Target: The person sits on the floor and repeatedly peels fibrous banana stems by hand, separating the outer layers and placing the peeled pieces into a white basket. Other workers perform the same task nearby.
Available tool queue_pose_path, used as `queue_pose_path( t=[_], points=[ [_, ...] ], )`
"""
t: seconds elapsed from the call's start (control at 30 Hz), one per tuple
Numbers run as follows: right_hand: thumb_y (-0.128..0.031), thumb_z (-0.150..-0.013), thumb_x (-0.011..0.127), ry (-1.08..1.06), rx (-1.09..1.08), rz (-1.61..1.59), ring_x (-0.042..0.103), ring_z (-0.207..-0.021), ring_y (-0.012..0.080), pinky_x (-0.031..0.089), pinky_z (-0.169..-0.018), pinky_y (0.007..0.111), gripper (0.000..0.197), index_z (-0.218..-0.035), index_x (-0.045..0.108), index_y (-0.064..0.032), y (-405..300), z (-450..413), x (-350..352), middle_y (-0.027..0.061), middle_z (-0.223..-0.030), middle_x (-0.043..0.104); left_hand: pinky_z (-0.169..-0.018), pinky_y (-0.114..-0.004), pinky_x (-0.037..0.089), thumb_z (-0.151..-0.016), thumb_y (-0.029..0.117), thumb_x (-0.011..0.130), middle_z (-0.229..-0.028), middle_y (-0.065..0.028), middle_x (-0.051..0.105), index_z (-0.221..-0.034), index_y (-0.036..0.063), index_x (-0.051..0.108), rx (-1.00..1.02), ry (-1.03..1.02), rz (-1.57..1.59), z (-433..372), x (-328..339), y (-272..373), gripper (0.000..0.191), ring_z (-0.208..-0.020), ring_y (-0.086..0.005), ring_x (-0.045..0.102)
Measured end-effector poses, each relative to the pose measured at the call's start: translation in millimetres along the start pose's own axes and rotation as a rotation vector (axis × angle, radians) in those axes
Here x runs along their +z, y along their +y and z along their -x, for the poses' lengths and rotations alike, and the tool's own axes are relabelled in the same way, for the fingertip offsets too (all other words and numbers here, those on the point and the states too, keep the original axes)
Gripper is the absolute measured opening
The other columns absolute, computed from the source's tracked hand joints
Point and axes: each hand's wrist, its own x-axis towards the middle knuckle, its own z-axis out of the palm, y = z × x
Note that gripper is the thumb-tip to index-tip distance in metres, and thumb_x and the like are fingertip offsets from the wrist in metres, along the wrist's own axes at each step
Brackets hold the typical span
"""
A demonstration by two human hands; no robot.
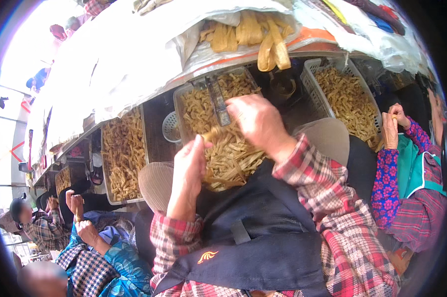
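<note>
My left hand (189,163) pinches a short yellow-tan strip (211,134), seemingly bean curd skin, between thumb and fingers. Motion blurs the strip, so whether it is knotted is unclear. Above and to the right, my right hand (258,120) is bent with its fingertips together; what is between them cannot be made out. Below both hands, a plastic basket (177,102) between my knees holds knotted pieces at the far part. Loose flat strips (234,156) are heaped at the near part, over my dark apron (253,256).
A narrow dark bar (218,102) lies across the basket. A small white basket (171,127) stands left of it. More baskets of knots stand left (144,185) and right (314,80). Folded strips (273,48) hang over the plastic-covered table (134,55). Co-workers' hands (390,128) flank me.
</note>
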Motion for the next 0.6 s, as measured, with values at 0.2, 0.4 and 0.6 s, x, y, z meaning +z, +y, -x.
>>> queue_pose_path(
  t=[0.2,0.4,0.6],
  points=[
    [-0.049,-0.106,0.042,-1.232,0.545,-0.971,0.05,-0.057,0.0111,0.045,-0.057,0.029,0.053,-0.094,0.069,-0.0049,-78.9,4.6,-56.4,0.0015,-0.069,0.058,-0.067,-0.037,0.052,-0.1,0.013,0.05,-0.076,-0.0161,0.062,-0.095,-0.0007,0.063,0.921,0.118,-0.856,58.0,13.8,32.3,0.019,-0.075,-0.0333,0.066],
    [-0.032,-0.089,0.065,-0.258,-0.502,-0.17,0.051,-0.122,0.0227,0.034,-0.103,0.048,0.049,-0.135,0.06,-0.0178,-83.0,12.0,-94.4,0.0023,-0.138,0.058,-0.039,-0.02,0.031,-0.102,0.052,0.046,-0.059,0.0057,0.048,-0.093,0.0185,0.064,-0.496,-1.013,0.717,52.9,6.6,-15.3,0.039,-0.044,-0.0089,0.045],
    [-0.025,-0.093,0.059,-0.237,-0.065,0.038,0.068,-0.082,0.0221,0.048,-0.085,0.04,0.019,-0.103,0.068,-0.0109,-90.7,20.1,-118.3,0.0028,-0.087,0.07,-0.05,-0.023,0.038,-0.104,0.027,0.055,-0.071,0.0033,0.053,-0.106,0.0065,0.061,0.38,-0.179,0.17,92.9,46.3,5.6,0.022,-0.056,-0.0068,0.047]
  ],
)
